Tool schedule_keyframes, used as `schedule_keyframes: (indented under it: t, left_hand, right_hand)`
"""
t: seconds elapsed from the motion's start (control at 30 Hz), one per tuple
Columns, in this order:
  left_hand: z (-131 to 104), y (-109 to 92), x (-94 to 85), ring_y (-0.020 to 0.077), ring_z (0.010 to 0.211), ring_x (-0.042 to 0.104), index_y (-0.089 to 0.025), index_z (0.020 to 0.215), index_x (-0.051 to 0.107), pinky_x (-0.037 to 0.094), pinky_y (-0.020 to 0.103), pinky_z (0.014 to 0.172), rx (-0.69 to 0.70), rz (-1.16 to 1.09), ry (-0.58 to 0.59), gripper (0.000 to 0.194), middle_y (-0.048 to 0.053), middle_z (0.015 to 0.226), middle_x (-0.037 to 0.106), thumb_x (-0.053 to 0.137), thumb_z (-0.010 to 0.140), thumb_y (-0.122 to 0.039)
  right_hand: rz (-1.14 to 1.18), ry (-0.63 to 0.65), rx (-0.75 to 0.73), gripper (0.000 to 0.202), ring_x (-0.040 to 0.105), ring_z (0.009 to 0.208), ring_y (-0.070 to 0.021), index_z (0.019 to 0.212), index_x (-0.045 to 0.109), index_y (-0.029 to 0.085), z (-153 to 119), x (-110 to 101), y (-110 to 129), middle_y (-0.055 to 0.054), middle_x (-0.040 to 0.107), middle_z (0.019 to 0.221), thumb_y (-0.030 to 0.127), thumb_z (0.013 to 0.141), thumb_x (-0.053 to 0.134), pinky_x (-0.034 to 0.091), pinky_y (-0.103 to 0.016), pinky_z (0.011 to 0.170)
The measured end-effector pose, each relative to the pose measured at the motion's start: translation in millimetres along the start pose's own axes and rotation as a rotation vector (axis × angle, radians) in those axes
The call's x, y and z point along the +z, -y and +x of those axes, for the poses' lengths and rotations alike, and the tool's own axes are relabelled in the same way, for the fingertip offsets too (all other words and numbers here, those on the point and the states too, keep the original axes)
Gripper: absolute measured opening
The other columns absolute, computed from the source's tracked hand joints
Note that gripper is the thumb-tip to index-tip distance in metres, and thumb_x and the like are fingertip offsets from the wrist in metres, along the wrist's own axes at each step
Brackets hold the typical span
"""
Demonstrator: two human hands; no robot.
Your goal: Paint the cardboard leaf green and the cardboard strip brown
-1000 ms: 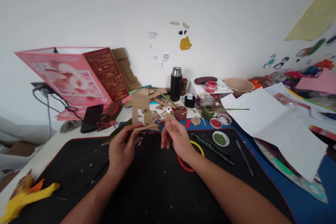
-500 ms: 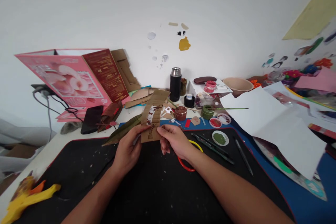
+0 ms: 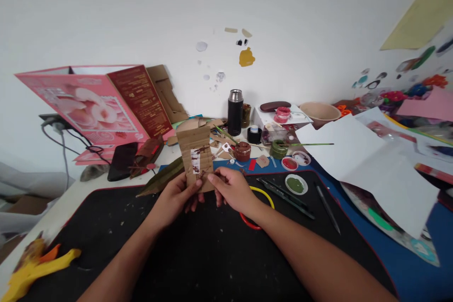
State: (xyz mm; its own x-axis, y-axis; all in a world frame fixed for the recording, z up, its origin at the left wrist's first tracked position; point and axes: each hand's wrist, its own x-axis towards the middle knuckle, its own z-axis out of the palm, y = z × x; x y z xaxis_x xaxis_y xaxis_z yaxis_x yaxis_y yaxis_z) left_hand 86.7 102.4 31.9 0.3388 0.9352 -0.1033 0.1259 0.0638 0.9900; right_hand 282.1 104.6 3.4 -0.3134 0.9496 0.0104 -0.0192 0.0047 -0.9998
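Note:
Between both hands, over the black mat, a strip of brown cardboard is held up with its long side nearly upright. A white patch with dark brown smears marks its middle. My left hand grips the lower left edge, thumb on the front face and fingers behind. At the lower right corner, my right hand pinches the strip between thumb and fingers. Behind the left hand lies a dark green leaf-shaped piece. A red and yellow ring is partly hidden under the right wrist.
Right of the hands lie dark pens, a lid of green paint and a grey pen. Paint jars and a black thermos stand behind. A pink box is at left, a yellow tool front left, white paper right.
The cardboard strip has turned from leaning right to tilting slightly left, its top moving left and toward me. The left thumb has slid further across its front.

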Motion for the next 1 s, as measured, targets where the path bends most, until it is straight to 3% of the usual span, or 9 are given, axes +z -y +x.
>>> schedule_keyframes:
  t: [0.17,0.43,0.6,0.8,1.0]
  left_hand:
    - [0.3,1.6,7.9,0.0102,0.042,0.054,-0.020,0.087,0.056,0.039,0.021,0.040,0.068,0.004,-0.032,0.051,-0.003,0.062,0.065,0.075,0.087,-0.068]
    - [3.1,9.9,19.1,0.0099,0.040,0.053,-0.022,0.088,0.054,0.038,0.020,0.037,0.096,-0.003,-0.110,0.053,-0.005,0.061,0.064,0.072,0.086,-0.072]
    - [5.5,14.8,21.7,0.0092,0.036,0.049,-0.023,0.087,0.052,0.032,0.019,0.035,0.068,-0.061,-0.136,0.052,-0.006,0.058,0.061,0.076,0.083,-0.068]
    - [4.1,13.5,22.7,0.0112,0.042,0.054,-0.022,0.092,0.052,0.039,0.021,0.039,0.056,-0.088,-0.114,0.054,-0.005,0.062,0.064,0.073,0.085,-0.072]
    - [3.6,11.5,21.6,0.0090,0.041,0.045,-0.022,0.094,0.053,0.034,0.020,0.040,0.099,-0.069,-0.156,0.053,-0.008,0.058,0.058,0.072,0.087,-0.071]
  right_hand:
    - [0.069,0.092,0.081,0.033,0.057,0.040,-0.0115,0.097,0.057,0.022,-2.3,4.1,2.9,0.008,0.061,0.056,0.054,0.102,0.061,0.036,-0.019,0.037]
    - [0.001,0.024,0.076,0.021,0.048,0.035,-0.0097,0.093,0.057,0.022,-2.8,8.7,0.5,0.011,0.052,0.048,0.038,0.106,0.055,0.035,-0.019,0.038]
    - [-0.014,-0.025,0.039,0.026,0.046,0.035,-0.0094,0.093,0.059,0.022,0.1,10.5,-7.0,0.011,0.050,0.049,0.045,0.105,0.060,0.033,-0.020,0.038]
    - [0.019,-0.016,0.033,0.035,0.048,0.036,-0.0094,0.089,0.055,0.022,-2.6,9.2,-1.4,0.010,0.052,0.051,0.054,0.103,0.060,0.037,-0.020,0.039]
    - [0.063,0.031,0.066,0.030,0.051,0.038,-0.0102,0.094,0.056,0.022,-4.0,10.0,1.9,0.010,0.055,0.053,0.050,0.103,0.058,0.036,-0.019,0.039]
